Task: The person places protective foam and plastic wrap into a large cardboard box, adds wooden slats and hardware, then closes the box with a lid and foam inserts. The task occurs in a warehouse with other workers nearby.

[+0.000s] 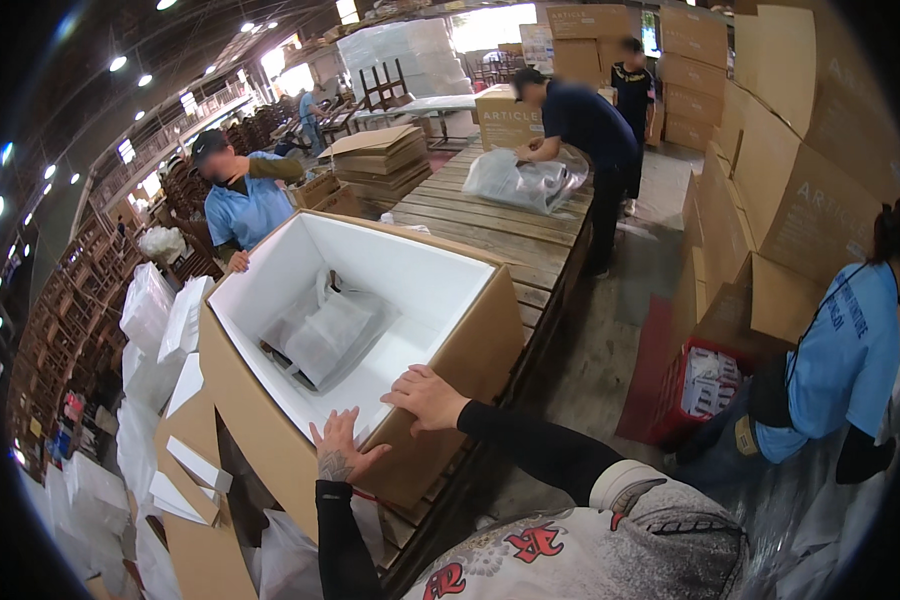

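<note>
A large cardboard box (475, 330) with a white foam lining stands tilted on a wooden pallet table. Inside it lies an item wrapped in clear plastic (325, 335). My left hand (342, 450) presses flat with spread fingers on the box's near brown side. My right hand (425, 397) rests on the near rim, fingers curled over the edge. At the far side, a person in a light blue shirt (242, 208) holds the opposite rim.
White foam pieces (185, 320) and flat cardboard lie at the left. On the wooden table (515, 225) a person in dark blue handles a plastic bag (520, 180). Stacked cartons (770, 190) line the right, where a person in light blue bends over a red crate (705, 385).
</note>
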The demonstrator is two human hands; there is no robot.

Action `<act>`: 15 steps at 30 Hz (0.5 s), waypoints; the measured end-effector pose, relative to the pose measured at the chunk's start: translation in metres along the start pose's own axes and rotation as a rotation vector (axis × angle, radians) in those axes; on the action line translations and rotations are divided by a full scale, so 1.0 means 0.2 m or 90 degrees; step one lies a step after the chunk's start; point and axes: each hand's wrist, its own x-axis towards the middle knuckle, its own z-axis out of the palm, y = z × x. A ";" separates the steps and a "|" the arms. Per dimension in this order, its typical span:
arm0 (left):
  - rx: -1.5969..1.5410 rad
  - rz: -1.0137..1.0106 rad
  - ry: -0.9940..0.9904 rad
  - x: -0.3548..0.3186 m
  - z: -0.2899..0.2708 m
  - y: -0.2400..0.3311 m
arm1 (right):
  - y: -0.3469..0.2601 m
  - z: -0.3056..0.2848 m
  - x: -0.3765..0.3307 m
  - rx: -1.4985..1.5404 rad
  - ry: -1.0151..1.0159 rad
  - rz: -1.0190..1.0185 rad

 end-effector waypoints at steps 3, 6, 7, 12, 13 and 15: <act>-0.009 -0.006 0.010 0.00 0.00 -0.01 | 0.00 0.00 -0.01 -0.007 -0.014 0.019; -0.004 -0.013 0.021 0.02 0.02 -0.03 | 0.00 -0.02 -0.02 -0.011 -0.016 0.024; 0.012 -0.023 0.012 0.02 0.04 -0.03 | 0.00 -0.02 -0.02 -0.010 -0.011 0.024; -0.026 -0.032 0.039 0.01 0.05 -0.07 | -0.02 -0.01 0.00 -0.024 -0.031 0.027; -0.020 -0.030 0.042 0.01 0.05 -0.08 | -0.02 -0.01 0.00 -0.030 -0.030 0.024; -0.027 -0.041 0.034 0.01 0.05 -0.09 | -0.03 0.00 0.00 -0.040 -0.033 0.032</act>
